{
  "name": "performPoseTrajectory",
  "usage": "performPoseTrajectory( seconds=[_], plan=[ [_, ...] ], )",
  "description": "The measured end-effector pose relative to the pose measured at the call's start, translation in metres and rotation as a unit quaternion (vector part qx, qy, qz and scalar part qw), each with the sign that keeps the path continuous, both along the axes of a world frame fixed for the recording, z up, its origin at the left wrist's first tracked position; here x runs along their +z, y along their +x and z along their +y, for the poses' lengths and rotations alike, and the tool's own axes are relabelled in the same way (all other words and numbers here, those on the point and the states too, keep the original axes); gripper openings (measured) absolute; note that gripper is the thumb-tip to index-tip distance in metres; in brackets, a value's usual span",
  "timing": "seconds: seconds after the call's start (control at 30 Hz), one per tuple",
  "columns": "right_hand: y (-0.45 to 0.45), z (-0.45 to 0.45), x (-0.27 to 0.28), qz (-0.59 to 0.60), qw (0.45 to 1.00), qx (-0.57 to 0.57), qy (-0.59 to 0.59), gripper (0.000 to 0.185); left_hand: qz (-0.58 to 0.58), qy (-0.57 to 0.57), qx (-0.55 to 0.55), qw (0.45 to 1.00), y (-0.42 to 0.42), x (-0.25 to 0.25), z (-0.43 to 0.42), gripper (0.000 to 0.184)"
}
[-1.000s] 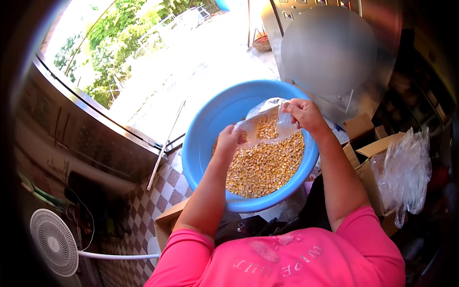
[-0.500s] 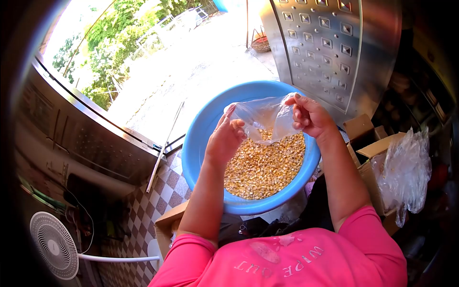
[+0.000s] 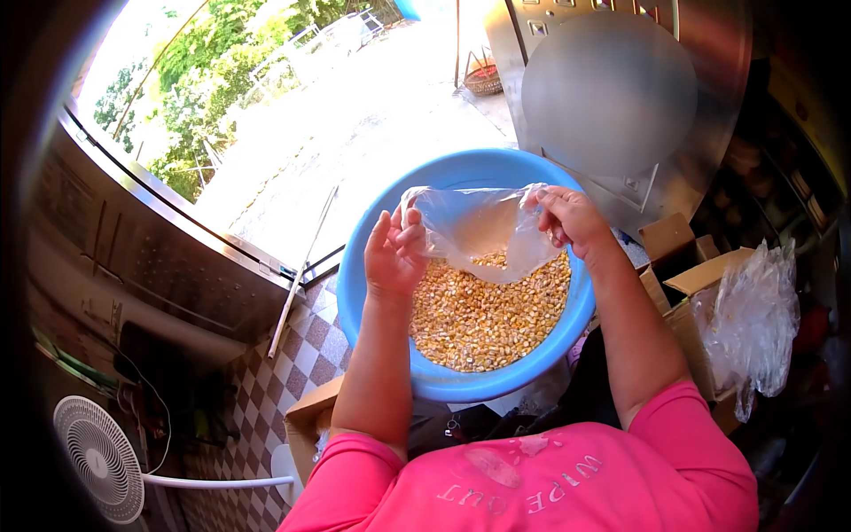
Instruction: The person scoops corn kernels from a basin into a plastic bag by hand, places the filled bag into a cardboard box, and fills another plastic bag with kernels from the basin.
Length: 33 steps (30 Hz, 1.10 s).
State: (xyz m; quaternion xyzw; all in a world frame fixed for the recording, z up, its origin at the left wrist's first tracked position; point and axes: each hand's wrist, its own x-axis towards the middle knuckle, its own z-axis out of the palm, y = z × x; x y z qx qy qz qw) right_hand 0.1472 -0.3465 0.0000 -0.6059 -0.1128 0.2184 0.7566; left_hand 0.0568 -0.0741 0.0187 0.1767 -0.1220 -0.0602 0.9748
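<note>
A clear plastic bag (image 3: 465, 217) is stretched between my two hands above a blue basin (image 3: 359, 266). Its near edge sags over the dried corn kernels (image 3: 487, 324) that fill the basin's bottom. My left hand (image 3: 396, 253) pinches the bag's left corner with fingers curled. At the opposite corner, my right hand (image 3: 572, 217) grips the film between thumb and fingers. Some kernels show through the thin plastic; whether any lie inside the bag I cannot tell.
At the right, cardboard boxes (image 3: 709, 270) stand with a bundle of clear plastic bags (image 3: 753, 319) hanging over them. A white fan (image 3: 97, 457) is at lower left. A metal door (image 3: 576, 182) stands beyond the basin, and a wicker basket (image 3: 483, 82) sits outside. A pale stick (image 3: 301, 275) leans near the doorway.
The bag has been spread wider and its near edge hangs lower. My left hand has shifted slightly left and down, and its fingers have curled more.
</note>
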Motion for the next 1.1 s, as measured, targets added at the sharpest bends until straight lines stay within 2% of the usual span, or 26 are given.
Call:
performPoseTrajectory(
  seconds=[0.03,0.07,0.13,0.17,0.23,0.27,0.33,0.4,0.47,0.5,0.57,0.6,0.67,0.7,0.77,0.8,0.87,0.93,0.97,1.0,1.07,1.1],
  plan=[
    [-0.002,0.004,-0.001,-0.034,0.998,-0.022,-0.045,0.023,0.069,0.076,0.06,0.993,0.001,-0.008,0.002,0.039],
    [-0.002,0.003,-0.001,-0.034,0.998,-0.023,-0.046,0.023,0.068,0.074,0.06,0.993,0.001,-0.01,0.001,0.039],
    [-0.001,0.001,-0.002,-0.048,0.998,0.009,-0.046,0.024,0.078,0.109,-0.013,0.991,0.001,-0.012,-0.001,0.037],
    [0.001,-0.001,-0.002,-0.048,0.998,0.009,-0.046,0.024,0.064,0.104,0.001,0.992,0.0,-0.009,-0.002,0.038],
    [0.002,-0.009,0.003,0.047,0.984,0.023,0.168,0.026,0.05,0.128,0.033,0.99,-0.002,-0.003,-0.006,0.041],
    [0.001,-0.011,0.008,0.047,0.984,0.023,0.168,0.026,0.035,0.151,0.065,0.986,-0.004,0.0,-0.01,0.045],
    [-0.003,-0.015,0.018,0.038,0.961,-0.015,0.272,0.027,0.016,0.184,0.073,0.98,-0.008,0.006,-0.016,0.045],
    [-0.005,-0.015,0.02,0.023,0.959,-0.023,0.282,0.027,-0.001,0.217,0.081,0.973,-0.008,0.006,-0.018,0.045],
    [-0.005,-0.017,0.018,-0.007,0.989,0.002,0.148,0.025,-0.011,0.24,0.07,0.968,-0.006,0.003,-0.018,0.044],
    [-0.004,-0.014,0.013,-0.006,0.989,0.002,0.148,0.025,-0.01,0.24,0.07,0.968,-0.005,-0.001,-0.017,0.044],
    [-0.002,-0.006,0.005,-0.09,0.99,0.021,-0.107,0.023,0.091,0.341,0.067,0.933,-0.003,-0.007,-0.017,0.044],
    [-0.004,-0.006,0.007,-0.091,0.99,0.02,-0.106,0.023,0.09,0.342,0.067,0.933,-0.004,-0.007,-0.018,0.044],
    [-0.009,-0.006,0.013,-0.176,0.96,-0.071,-0.204,0.024,0.098,0.356,0.131,0.92,-0.006,-0.006,-0.022,0.044],
    [-0.007,-0.008,0.011,-0.175,0.96,-0.072,-0.204,0.024,0.099,0.356,0.131,0.92,-0.006,-0.006,-0.021,0.044],
    [0.001,-0.013,0.004,-0.275,0.929,-0.155,-0.194,0.025,0.087,0.375,0.161,0.909,-0.007,-0.008,-0.019,0.044],
    [0.002,-0.015,0.0,-0.275,0.929,-0.155,-0.194,0.025,0.087,0.374,0.161,0.909,-0.006,-0.012,-0.019,0.044],
    [0.005,-0.017,-0.007,-0.322,0.884,-0.197,-0.275,0.025,0.111,0.466,0.123,0.869,-0.004,-0.017,-0.021,0.045],
    [0.003,-0.017,-0.011,-0.338,0.873,-0.208,-0.282,0.024,0.122,0.497,0.098,0.854,-0.004,-0.017,-0.03,0.048],
    [0.003,-0.018,-0.011,-0.353,0.863,-0.219,-0.288,0.023,0.118,0.544,0.113,0.823,-0.003,-0.02,-0.032,0.05],
    [0.002,-0.019,-0.01,-0.354,0.862,-0.219,-0.289,0.023,0.115,0.589,0.129,0.789,-0.003,-0.021,-0.034,0.051],
    [0.0,-0.022,-0.006,-0.257,0.929,-0.164,-0.211,0.02,0.103,0.602,0.139,0.779,-0.005,-0.02,-0.036,0.053],
    [0.002,-0.024,-0.008,-0.258,0.928,-0.164,-0.211,0.02,0.102,0.603,0.144,0.778,-0.006,-0.018,-0.037,0.053]
  ],
)
